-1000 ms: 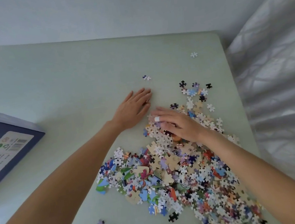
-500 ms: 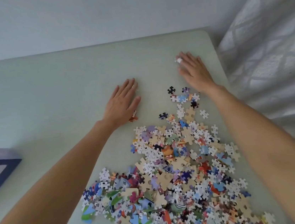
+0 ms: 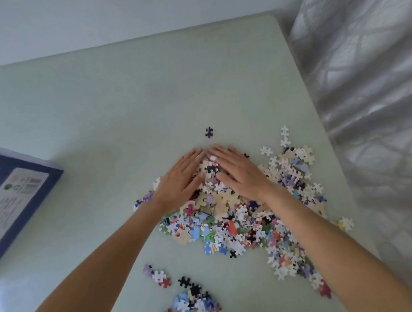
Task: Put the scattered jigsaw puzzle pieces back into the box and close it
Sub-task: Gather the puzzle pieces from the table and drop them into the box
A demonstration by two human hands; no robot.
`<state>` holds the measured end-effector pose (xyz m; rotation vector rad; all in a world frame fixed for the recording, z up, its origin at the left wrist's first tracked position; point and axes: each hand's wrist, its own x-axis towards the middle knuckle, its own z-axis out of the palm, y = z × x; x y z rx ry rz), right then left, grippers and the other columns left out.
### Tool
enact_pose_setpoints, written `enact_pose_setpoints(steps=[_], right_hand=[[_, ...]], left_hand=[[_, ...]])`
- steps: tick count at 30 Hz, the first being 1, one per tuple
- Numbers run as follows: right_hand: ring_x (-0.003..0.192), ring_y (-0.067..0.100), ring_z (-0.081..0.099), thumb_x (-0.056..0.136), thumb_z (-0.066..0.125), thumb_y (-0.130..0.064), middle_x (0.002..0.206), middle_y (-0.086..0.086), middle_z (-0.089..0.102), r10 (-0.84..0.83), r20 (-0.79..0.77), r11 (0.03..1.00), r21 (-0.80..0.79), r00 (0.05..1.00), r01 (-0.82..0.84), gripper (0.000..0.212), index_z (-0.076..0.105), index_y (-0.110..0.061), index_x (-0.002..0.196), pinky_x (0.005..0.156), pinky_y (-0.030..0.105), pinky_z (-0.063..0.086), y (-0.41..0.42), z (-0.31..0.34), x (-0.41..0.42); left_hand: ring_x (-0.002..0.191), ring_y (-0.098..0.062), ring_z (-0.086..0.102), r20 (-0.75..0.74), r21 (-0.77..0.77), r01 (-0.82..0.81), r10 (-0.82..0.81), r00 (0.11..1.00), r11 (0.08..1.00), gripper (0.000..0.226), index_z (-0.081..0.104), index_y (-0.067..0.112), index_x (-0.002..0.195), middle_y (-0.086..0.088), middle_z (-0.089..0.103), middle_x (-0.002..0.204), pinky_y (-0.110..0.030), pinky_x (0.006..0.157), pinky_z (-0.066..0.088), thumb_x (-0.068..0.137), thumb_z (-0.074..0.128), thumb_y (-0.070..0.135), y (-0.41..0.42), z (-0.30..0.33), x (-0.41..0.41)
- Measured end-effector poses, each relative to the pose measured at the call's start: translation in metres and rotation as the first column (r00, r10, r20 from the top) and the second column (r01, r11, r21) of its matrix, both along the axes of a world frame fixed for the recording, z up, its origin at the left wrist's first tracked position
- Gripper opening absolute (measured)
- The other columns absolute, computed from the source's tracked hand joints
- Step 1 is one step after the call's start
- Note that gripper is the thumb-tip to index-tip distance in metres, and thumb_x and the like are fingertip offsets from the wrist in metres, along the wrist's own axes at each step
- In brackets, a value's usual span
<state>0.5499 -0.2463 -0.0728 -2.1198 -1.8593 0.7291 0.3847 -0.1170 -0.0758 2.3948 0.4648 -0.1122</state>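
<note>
A heap of colourful jigsaw pieces (image 3: 233, 220) lies on the pale green table (image 3: 115, 102), right of centre. My left hand (image 3: 179, 179) and my right hand (image 3: 240, 169) lie flat on the far side of the heap, fingers straight, fingertips nearly meeting. A single dark piece (image 3: 209, 132) lies just beyond my fingertips. A smaller cluster of pieces (image 3: 189, 305) lies near the front edge. The dark blue puzzle box (image 3: 10, 200) sits at the left edge, printed label side up, partly out of frame.
A few stray white pieces (image 3: 285, 135) lie at the heap's far right. A grey patterned fabric surface (image 3: 380, 108) runs along the table's right edge. A pale wall stands behind the table.
My right hand has come back from the far right corner to the heap. My left hand has slid right and toward me, onto the heap. The pieces are bunched closer together.
</note>
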Motion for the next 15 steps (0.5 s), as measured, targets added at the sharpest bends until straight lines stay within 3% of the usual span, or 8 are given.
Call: enact_pose_setpoints(steps=[5,8,10,12,15], right_hand=[[0.142,0.005,0.007,0.097,0.027,-0.041,0.154,-0.002,0.019,0.025,-0.129,0.999,0.03,0.991,-0.021,0.055,0.028,-0.015,0.145,0.115,0.024,-0.007,-0.029,0.007,-0.055],[0.132,0.007,0.032,0.095,0.037,-0.039,0.145,-0.002,0.04,-0.014,-0.285,0.999,0.045,0.958,0.028,0.045,0.053,-0.014,0.129,0.113,0.035,0.019,-0.033,0.023,-0.063],[0.121,0.007,0.043,0.096,0.044,-0.028,0.137,0.002,0.05,-0.108,-0.305,0.984,0.1,0.946,0.145,0.034,0.058,-0.01,0.122,0.108,0.037,0.034,-0.02,0.032,-0.048],[0.127,0.011,0.042,0.098,0.044,-0.022,0.141,0.002,0.045,-0.197,-0.199,0.965,0.133,0.96,0.226,0.035,0.05,-0.011,0.13,0.11,0.036,0.031,0.001,0.033,-0.027],[0.144,0.016,0.006,0.099,0.036,-0.03,0.156,0.003,0.01,-0.251,0.002,0.968,-0.021,0.968,0.251,0.053,0.019,-0.012,0.147,0.115,0.031,0.005,0.035,0.021,0.002]], left_hand=[[0.142,-0.002,0.01,-0.012,-0.109,-0.059,0.058,0.998,0.992,0.072,0.019,0.025,0.147,0.008,0.017,0.153,-0.029,0.117,0.01,0.089,0.006,0.066,-0.035,0.016,-0.056],[0.133,-0.01,0.036,-0.012,-0.148,-0.084,0.083,0.997,0.985,0.071,0.03,0.026,0.144,0.006,0.033,0.149,-0.034,0.111,0.029,0.089,0.011,0.067,-0.043,0.027,-0.087],[0.121,-0.016,0.051,0.035,-0.099,-0.141,0.145,0.989,0.985,0.06,0.038,0.025,0.141,0.006,0.04,0.145,-0.036,0.103,0.041,0.093,0.021,0.057,-0.037,0.032,-0.1],[0.131,-0.013,0.04,0.084,0.017,-0.218,0.216,0.973,0.976,0.056,0.04,0.02,0.14,0.005,0.038,0.146,-0.038,0.108,0.036,0.094,0.025,0.048,-0.027,0.03,-0.108],[0.144,-0.01,0.0,-0.06,0.147,-0.268,0.279,0.959,0.952,0.067,0.014,0.024,0.148,0.009,0.009,0.155,-0.036,0.118,0.001,0.091,0.009,0.059,-0.015,0.021,-0.118]])
